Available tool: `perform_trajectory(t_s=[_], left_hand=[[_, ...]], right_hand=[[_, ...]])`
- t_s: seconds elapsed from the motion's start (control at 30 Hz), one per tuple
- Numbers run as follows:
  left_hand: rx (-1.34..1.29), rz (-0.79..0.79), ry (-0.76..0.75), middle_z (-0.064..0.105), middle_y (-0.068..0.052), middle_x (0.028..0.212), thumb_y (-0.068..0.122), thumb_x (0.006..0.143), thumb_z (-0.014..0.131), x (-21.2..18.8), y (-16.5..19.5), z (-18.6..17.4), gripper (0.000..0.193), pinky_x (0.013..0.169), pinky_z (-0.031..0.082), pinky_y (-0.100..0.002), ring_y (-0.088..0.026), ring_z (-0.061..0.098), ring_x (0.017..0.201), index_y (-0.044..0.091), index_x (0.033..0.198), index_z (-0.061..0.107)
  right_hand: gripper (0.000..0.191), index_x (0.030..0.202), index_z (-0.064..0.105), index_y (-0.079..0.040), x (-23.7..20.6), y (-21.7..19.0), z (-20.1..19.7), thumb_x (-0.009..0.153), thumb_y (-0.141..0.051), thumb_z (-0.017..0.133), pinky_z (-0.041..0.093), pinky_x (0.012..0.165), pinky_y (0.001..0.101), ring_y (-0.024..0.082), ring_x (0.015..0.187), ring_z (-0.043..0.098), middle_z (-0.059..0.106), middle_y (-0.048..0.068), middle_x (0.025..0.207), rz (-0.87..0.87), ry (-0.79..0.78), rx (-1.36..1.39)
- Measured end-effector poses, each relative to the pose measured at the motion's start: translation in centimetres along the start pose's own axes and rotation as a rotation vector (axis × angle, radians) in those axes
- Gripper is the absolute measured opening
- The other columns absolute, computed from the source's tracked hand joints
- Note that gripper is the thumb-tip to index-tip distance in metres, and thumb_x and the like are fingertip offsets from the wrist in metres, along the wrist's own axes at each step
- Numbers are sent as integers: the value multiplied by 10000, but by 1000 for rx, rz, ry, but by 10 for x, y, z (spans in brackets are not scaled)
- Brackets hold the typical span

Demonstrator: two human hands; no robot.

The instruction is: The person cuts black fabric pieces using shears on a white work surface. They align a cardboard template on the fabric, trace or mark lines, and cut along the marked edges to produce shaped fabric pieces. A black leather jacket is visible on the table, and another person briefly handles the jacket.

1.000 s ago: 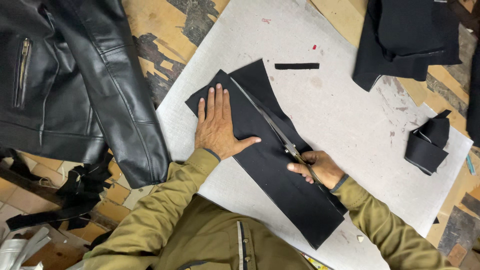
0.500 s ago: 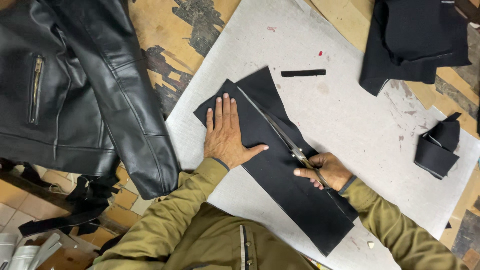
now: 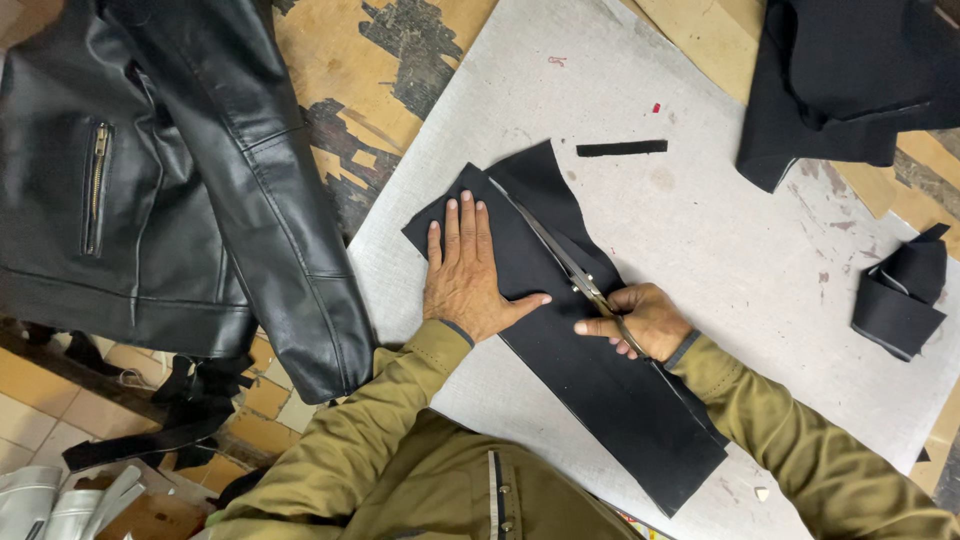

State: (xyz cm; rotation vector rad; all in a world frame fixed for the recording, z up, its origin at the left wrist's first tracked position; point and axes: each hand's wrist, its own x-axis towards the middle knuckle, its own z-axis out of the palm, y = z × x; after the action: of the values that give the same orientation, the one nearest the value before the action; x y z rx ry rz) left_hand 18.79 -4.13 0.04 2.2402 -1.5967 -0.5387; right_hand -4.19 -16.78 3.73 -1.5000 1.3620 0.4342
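Gripping the scissors [image 3: 560, 255], the right hand [image 3: 640, 320] could veer if the black fabric [image 3: 600, 390] slips under the flat, released left hand [image 3: 470, 280].

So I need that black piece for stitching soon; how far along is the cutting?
Partly done. A cut-off thin strip already lies apart on the grey board. In hand: the left hand presses the black piece flat while the right hand works scissors along it. The blades' tips sit near the far end, so little seems left.
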Motion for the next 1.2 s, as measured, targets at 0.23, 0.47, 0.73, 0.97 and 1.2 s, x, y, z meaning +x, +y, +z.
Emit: perform_trajectory(t_s=[0.23,0.47,0.73,0.97,1.2], left_hand=[[6,-15,-20,5,-322,1635,864,679,656,0,1,-4,1422,1224,-18,-585,-415,-68,1535,-121,1540,99],[-17,-8,16,5,-317,1642,832,675,693,-1,0,-3,1425,1234,-8,-580,-398,-55,1545,-115,1551,89],[-35,-2,13,12,-313,1645,834,675,694,1,-2,-3,1422,1233,-13,-583,-401,-54,1543,-106,1552,86],[-8,-2,-9,-6,-317,1638,844,677,684,0,-1,-4,1430,1223,-21,-586,-407,-65,1535,-114,1546,75],[17,-16,-1,12,-314,1644,852,675,676,-4,4,-10,1431,1228,-5,-563,-400,-49,1538,-113,1546,77]], right_hand=[[409,712,693,-24,3,-11,3,726,-384,887,529,422,274,153,456,591,593,61,549,-72,16,-7],[499,703,670,-31,18,-36,8,707,-484,877,521,424,268,148,461,590,579,54,545,-95,21,-26],[491,721,678,-39,18,-44,6,660,-469,907,531,421,275,153,463,603,599,56,557,-46,21,-66],[525,726,705,-14,23,-58,7,701,-506,885,535,427,275,158,476,622,610,72,553,-74,42,-159],[461,725,684,0,22,-66,6,714,-402,909,521,418,295,173,459,597,605,78,557,-60,19,-118]])
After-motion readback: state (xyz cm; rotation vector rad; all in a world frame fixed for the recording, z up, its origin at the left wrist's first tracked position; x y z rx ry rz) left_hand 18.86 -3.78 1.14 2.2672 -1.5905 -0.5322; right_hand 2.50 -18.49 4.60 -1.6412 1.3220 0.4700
